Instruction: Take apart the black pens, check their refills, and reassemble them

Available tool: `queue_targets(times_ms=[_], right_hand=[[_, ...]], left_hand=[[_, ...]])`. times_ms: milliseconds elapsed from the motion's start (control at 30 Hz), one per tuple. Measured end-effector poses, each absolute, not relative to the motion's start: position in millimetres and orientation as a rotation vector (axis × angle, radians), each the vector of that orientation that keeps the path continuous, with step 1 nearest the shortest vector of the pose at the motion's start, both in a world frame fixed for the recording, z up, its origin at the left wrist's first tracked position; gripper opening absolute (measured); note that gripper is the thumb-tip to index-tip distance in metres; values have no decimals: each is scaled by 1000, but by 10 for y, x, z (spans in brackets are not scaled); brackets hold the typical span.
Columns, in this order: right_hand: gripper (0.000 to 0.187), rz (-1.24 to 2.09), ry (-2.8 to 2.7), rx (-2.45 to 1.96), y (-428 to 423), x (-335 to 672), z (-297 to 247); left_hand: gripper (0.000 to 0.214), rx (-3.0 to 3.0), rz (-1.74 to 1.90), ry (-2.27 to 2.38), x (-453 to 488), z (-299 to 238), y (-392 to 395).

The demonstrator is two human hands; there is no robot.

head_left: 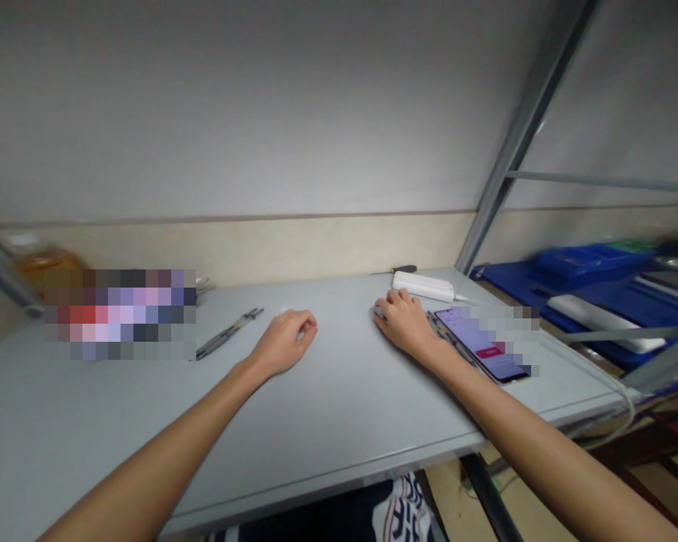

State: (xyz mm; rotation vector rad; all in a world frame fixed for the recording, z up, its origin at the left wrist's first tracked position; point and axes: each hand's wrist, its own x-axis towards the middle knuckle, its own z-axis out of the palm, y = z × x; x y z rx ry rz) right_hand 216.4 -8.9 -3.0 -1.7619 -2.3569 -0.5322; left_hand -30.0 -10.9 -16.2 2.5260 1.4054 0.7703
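My left hand point(285, 340) rests on the grey table point(328, 406) near its middle, fingers curled in, and something small and pale shows between them that I cannot make out. My right hand point(404, 322) lies palm down further right, fingers bent over a small grey object I cannot name. A phone point(480, 345) with a lit purple screen lies just right of that hand. A white power adapter point(423, 285) with a cable sits behind the right hand.
Dark tweezers point(229, 333) lie left of my left hand. A small screwdriver point(398, 269) lies at the table's back edge by the wall. A metal frame post point(520, 143) rises at the right, with blue trays point(587, 263) beyond it.
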Motion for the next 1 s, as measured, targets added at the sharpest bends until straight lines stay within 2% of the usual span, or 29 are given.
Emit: queue_targets(times_ms=[200, 300, 467, 600, 767, 900, 1000], right_hand=[[26, -503, -2359, -1781, -56, 2248, -54], [29, -440, -2313, -1774, -48, 2293, -57], [33, -348, -2192, -1718, -71, 2252, -34], [29, -228, -2203, -1626, -125, 2041, 12], [28, -89, -2268, -1443, -201, 1625, 26], [34, -17, -2384, -1307, -242, 1340, -33], [35, -47, -2454, -1238, -245, 1257, -95]], left_hand=[[29, 2632, 506, 1988, -452, -34, -104], [39, 2469, 266, 2267, -578, 34, -98], [38, 2136, 61, 2440, -742, 109, -76], [37, 2045, -52, 2432, -804, 129, -56], [38, 2386, -177, 2223, -702, 125, -88], [36, 2647, -49, 1996, -490, 99, -152], [32, 2656, -63, 2005, -421, 103, -162]])
